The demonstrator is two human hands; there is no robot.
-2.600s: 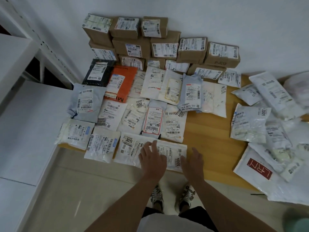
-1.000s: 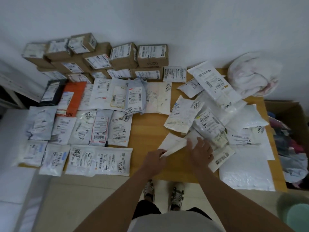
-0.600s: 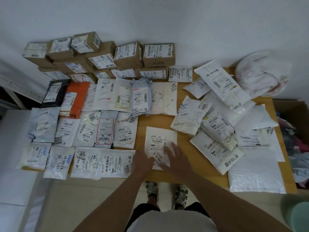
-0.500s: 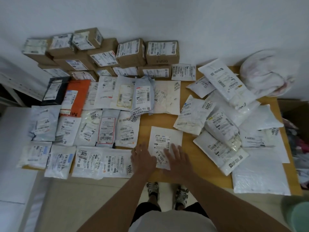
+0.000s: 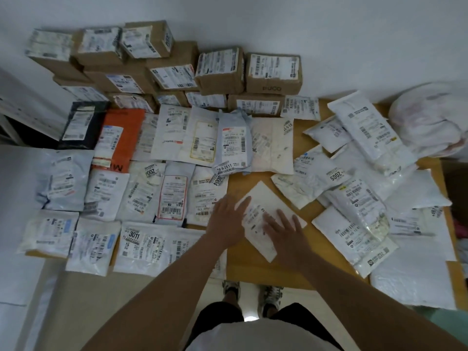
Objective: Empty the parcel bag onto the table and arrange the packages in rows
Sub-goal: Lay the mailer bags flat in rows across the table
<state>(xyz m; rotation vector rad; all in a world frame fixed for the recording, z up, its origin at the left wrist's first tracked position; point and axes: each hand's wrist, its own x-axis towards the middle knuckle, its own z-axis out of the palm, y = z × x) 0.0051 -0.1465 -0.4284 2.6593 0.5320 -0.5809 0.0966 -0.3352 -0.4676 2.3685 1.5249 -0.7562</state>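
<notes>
A flat white poly mailer (image 5: 268, 211) (smooth, rectangular, skewed diagonally) lies on the wooden counter (image 5: 253, 272). The left hand (image 5: 225, 219) and right hand (image 5: 283, 229) press it with straight, spread fingers.

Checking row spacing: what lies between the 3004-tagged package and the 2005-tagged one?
In the head view, between the 3004 package and 2005 package: bare wooden table and the tilted white package under both hands.

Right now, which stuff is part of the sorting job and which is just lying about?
Part of the job:
white mailer under both hands
unsorted pile
rows of mailers
stacked boxes

Just lying about:
cloth bundle
white shelf
</notes>
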